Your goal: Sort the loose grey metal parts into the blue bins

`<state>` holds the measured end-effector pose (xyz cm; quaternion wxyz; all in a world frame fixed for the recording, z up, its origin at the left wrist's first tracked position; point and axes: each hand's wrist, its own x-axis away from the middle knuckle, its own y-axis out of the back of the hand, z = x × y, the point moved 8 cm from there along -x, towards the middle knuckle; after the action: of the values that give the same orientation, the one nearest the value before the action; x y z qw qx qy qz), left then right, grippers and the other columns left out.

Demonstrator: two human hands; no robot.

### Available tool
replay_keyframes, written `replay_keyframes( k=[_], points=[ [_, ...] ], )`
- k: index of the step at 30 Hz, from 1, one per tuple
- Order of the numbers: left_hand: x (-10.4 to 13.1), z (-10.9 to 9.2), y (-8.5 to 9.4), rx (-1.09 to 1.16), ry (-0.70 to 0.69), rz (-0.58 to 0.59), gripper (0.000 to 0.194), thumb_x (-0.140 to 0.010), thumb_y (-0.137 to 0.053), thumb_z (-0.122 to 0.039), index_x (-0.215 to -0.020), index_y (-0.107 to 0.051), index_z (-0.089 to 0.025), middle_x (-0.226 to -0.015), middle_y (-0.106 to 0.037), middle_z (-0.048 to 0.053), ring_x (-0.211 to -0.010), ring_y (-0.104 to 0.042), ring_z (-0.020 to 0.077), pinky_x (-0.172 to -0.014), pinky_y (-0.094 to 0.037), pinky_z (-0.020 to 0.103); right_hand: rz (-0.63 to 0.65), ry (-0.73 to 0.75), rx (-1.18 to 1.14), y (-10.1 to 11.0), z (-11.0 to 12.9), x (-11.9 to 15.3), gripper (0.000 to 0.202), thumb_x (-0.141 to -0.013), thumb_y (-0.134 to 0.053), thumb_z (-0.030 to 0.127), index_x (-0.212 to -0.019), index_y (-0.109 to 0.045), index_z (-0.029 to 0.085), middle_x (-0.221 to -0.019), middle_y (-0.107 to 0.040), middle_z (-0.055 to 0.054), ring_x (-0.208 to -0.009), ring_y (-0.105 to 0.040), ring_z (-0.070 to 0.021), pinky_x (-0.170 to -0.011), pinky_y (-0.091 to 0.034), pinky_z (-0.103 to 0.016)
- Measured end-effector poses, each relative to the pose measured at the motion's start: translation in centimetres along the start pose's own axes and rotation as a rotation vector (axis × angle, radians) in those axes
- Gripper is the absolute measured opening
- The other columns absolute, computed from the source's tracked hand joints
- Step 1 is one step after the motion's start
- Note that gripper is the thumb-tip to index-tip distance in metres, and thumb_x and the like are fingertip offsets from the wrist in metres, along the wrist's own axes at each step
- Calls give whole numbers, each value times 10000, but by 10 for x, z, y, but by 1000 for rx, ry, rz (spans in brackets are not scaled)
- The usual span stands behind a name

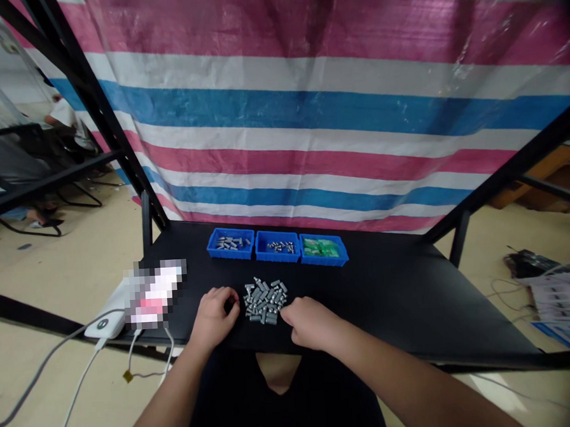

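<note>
A loose pile of small grey metal cylindrical parts [265, 302] lies on the black tabletop between my hands. My left hand [214, 311] rests just left of the pile, with its thumb and fingers curled into a loop whose tips come together. Whether anything small sits between those tips I cannot make out. At the pile's right edge is my right hand [310, 322], its fingers folded in and the index fingertip against the outermost parts. The underside of that hand is hidden, along with anything it may hold.
Behind the pile stand three joined blue bins: a left bin [231, 254] and a middle bin [278, 258] with metal parts, and a right bin [324, 260] with green packets. A blurred-out phone [158, 293] and white power bank [106, 321] with cables lie left. Striped sheeting [300, 130] hangs behind.
</note>
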<state>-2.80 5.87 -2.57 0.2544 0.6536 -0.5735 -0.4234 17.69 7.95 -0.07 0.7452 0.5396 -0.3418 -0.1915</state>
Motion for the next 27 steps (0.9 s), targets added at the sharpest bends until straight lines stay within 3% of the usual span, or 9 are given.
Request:
replay_keyframes(
  k=[4,6,8,9,12,14,17,21,27],
  points=[
    [0,0,1,1,-1,-3,62,-843,-566,-213,-859,-621,-236,-832,-664,27,-825,-596,220,-794,-444,355,142,85,-134,17,5,-19,177,-569,-760,125,-586,-603,205,-603,-598,22,-553,-553,-147,-495,-336,-240],
    [0,0,1,2,-3,-3,55,-839,-570,-215,-853,-619,-235,-829,-663,26,-821,-593,220,-792,-443,355,46,137,-323,40,8,-41,133,-641,-739,138,-651,-624,205,-626,-616,39,-595,-579,-127,-533,-387,-219],
    [0,0,1,7,0,0,55,-836,-570,-213,-852,-618,-235,-821,-662,23,-814,-588,219,-791,-442,356,-201,77,-588,69,-3,-62,81,-768,-702,187,-823,-645,204,-739,-668,26,-642,-616,-109,-578,-446,-200],
    [0,0,1,11,2,2,58,-837,-569,-211,-854,-619,-235,-818,-662,22,-811,-586,218,-789,-441,356,-260,40,-705,75,-8,-70,127,-807,-703,234,-917,-643,209,-818,-693,12,-646,-630,-104,-581,-468,-197],
    [0,0,2,21,8,0,66,-835,-567,-202,-855,-622,-234,-808,-661,22,-802,-579,215,-779,-437,353,-207,-41,-920,69,-19,-83,235,-852,-705,320,-1045,-614,223,-891,-718,-13,-618,-657,-112,-547,-506,-203],
    [0,0,2,27,10,1,68,-831,-568,-197,-852,-622,-234,-807,-660,24,-802,-579,214,-775,-434,352,-127,-69,-893,59,-26,-81,159,-860,-684,282,-988,-623,211,-777,-706,2,-574,-652,-119,-529,-499,-204],
    [0,1,0,23,16,7,64,-830,-571,-201,-852,-619,-237,-812,-660,24,-812,-584,217,-778,-434,352,-153,-95,-630,52,-41,-69,10,-835,-652,190,-844,-647,190,-649,-669,21,-538,-626,-113,-569,-467,-209],
    [0,4,-2,18,11,2,63,-827,-578,-208,-856,-619,-245,-816,-659,19,-817,-594,220,-780,-439,346,-257,-139,-327,42,-58,-58,36,-772,-688,167,-783,-680,200,-734,-709,1,-652,-641,-132,-633,-425,-223],
    [0,4,-2,17,-9,-3,64,-832,-572,-212,-853,-623,-245,-808,-663,14,-808,-595,217,-781,-446,343,-262,-190,-326,24,-67,-59,91,-787,-676,181,-864,-709,216,-807,-726,-10,-706,-648,-146,-643,-411,-228]
  ],
)
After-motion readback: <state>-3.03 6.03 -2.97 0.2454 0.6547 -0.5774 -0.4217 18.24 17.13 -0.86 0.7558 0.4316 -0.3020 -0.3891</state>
